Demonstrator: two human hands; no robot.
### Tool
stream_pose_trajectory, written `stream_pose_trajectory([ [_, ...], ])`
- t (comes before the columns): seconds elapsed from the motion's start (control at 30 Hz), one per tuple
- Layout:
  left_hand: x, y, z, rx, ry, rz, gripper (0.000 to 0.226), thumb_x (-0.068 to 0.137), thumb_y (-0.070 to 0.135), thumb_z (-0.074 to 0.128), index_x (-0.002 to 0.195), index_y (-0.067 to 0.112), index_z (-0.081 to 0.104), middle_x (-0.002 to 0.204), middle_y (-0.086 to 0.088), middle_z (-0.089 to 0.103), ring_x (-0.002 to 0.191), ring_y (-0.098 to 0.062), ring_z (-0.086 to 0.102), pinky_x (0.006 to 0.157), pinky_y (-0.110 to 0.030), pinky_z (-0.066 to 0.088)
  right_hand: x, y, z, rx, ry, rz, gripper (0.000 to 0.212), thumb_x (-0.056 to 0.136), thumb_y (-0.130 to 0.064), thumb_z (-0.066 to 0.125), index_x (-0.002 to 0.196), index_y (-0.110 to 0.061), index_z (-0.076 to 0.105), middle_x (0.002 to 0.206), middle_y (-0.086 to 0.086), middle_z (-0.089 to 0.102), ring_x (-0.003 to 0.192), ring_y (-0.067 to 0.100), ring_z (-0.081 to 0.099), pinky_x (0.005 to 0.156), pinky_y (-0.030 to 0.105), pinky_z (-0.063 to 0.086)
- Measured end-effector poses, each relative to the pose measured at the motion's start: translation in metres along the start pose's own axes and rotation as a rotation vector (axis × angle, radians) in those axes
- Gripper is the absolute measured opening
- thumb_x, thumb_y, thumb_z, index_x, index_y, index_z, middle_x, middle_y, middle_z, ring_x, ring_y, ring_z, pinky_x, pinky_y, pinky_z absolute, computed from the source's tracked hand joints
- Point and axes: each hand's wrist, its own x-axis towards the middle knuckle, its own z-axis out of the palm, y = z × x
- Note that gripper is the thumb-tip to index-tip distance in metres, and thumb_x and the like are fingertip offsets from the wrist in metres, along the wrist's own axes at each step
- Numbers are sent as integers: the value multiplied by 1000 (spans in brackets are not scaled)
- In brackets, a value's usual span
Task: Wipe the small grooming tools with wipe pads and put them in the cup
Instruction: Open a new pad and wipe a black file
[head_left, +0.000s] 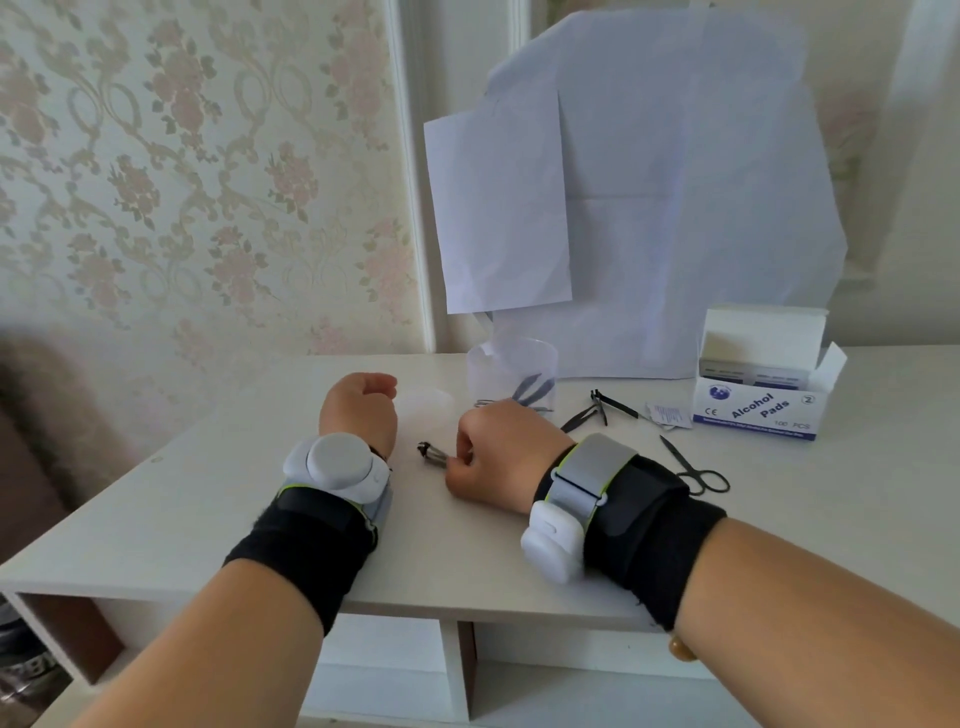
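My right hand (498, 452) rests on the white table and pinches a small metal grooming tool (432, 454), whose dark tip points left. My left hand (358, 410) is just left of it, with its back to the camera and its fingers curled out of sight. A pale whitish pad-like patch (428, 402) lies just beyond that hand, and contact cannot be seen. Behind both hands stands a clear plastic cup (511, 364) with thin metal tools (530, 391) in it.
Right of the cup lie black tweezers (579, 418), a black nail clipper (610, 404), a torn pad packet (667, 415) and small black scissors (696, 470). An open Alcohol Pads box (758, 402) stands at the back right. White paper sheets (649, 208) lean on the wall.
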Motion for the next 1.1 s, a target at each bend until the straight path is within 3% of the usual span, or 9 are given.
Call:
stream_pose_trajectory([
  [0.1, -8, 5, 0, 46, 55, 81, 33, 89, 2, 42, 102, 18, 68, 106, 1, 69, 93, -18, 61, 77, -25, 45, -4, 4, -3, 17, 52, 7, 26, 90, -23, 53, 92, -2, 68, 90, 14, 69, 86, 29, 63, 70, 31, 49],
  [0.2, -16, 11, 2, -31, 45, 201, 20, 92, 16, 49, 97, 20, 68, 92, 2, 70, 88, -18, 66, 84, -38, 54, -6, 8, -8, 204, 178, 61, 19, 90, -19, 55, 92, -6, 69, 86, 8, 71, 84, 26, 65, 76, 33, 53],
  [0.33, -36, 23, 10, -131, -152, 259, 20, 97, 26, 52, 97, 11, 66, 80, 1, 70, 69, -9, 69, 66, -31, 56, -8, 11, -15, 369, 374, 57, 15, 91, -22, 60, 93, -12, 69, 74, -9, 60, 72, 10, 58, 69, 24, 48],
  [0.4, -43, 25, 14, -142, -243, 262, 22, 96, 30, 55, 96, 12, 67, 77, -1, 71, 69, -9, 70, 67, -31, 58, -7, 10, -14, 386, 411, 25, 14, 91, -22, 61, 89, -10, 69, 72, -7, 61, 69, 10, 58, 67, 26, 49],
  [0.53, -47, 24, 15, -285, -315, 244, 16, 96, 22, 58, 89, 19, 73, 81, -9, 74, 81, -25, 72, 77, -38, 59, -5, 11, -11, 363, 430, -16, 20, 92, -23, 61, 87, -6, 70, 81, 6, 69, 74, 19, 62, 71, 36, 51],
  [0.63, -48, 25, 13, -452, -368, 171, 20, 95, 16, 59, 84, 24, 74, 81, -10, 74, 83, -25, 72, 80, -36, 58, -6, 12, -13, 318, 434, -21, 22, 94, -28, 61, 94, -9, 71, 88, 5, 68, 78, 17, 58, 74, 33, 49],
  [0.73, -51, 28, 12, -564, -423, 86, 15, 95, 13, 58, 91, 15, 72, 81, -8, 75, 78, -22, 73, 73, -30, 59, -5, 11, -15, 241, 444, -30, 19, 92, -24, 59, 94, -8, 70, 88, 7, 64, 81, 22, 59, 74, 38, 49],
  [0.9, -51, 26, 12, -397, -402, 92, 15, 95, 24, 59, 95, 22, 74, 80, 1, 73, 60, -14, 67, 54, -26, 49, -6, 10, -18, 202, 405, -42, 13, 86, -14, 57, 91, -9, 67, 84, 1, 54, 84, 26, 58, 74, 38, 49],
  [1.1, -50, 27, 12, -377, -453, 130, 20, 96, 23, 57, 105, 14, 73, 91, -6, 75, 70, -17, 71, 45, -18, 36, -7, 15, -20, 112, 507, -68, 9, 87, -15, 59, 92, -11, 65, 85, -8, 45, 82, 23, 58, 64, 27, 35],
])
